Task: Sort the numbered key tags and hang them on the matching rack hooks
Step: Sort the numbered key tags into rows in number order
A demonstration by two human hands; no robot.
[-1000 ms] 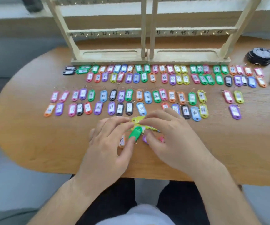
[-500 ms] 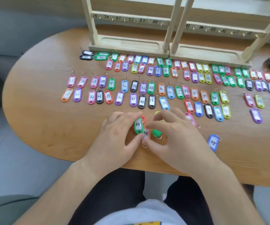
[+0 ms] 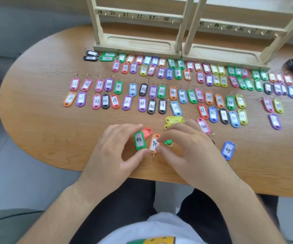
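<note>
- The left hand [image 3: 117, 147] pinches the green tag [image 3: 139, 140] marked 43 between its thumb and first finger. The other fingers are loosely curled.
- The right hand [image 3: 191, 147] pinches the orange tag [image 3: 154, 144] with its thumb and first fingertip. This tag lies just beside the green one, at its 3 o'clock. Its number is partly hidden and may be 44.
- Both tags are low over the table [image 3: 36, 120], near its 6 o'clock edge.
- A red tag [image 3: 146, 132] lies face down at 12 o'clock from the green tag, touching it.
- A blue tag [image 3: 228, 150] marked 45 lies alone at 3 o'clock from the right hand.
- Rows of tags [image 3: 161, 91] lie in number order at 12 o'clock from both hands.
- The wooden rack [image 3: 137, 44] stands behind the rows, with numbers by its hooks.
</note>
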